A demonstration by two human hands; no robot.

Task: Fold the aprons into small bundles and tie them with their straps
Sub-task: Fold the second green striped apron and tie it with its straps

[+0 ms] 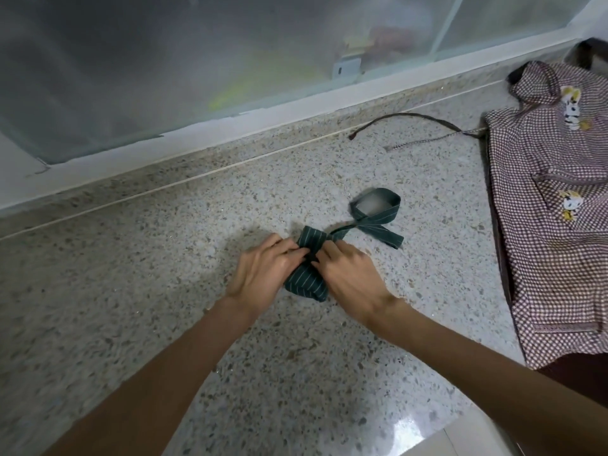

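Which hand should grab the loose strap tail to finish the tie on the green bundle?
Right. The right hand sits on the same side as the strap, which trails off up and right of the green striped bundle. The left hand is on the far side and can pin the bundle.

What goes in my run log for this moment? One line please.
stage: tying | left hand and right hand: pinching green striped bundle | strap: loose | checked apron: unfolded
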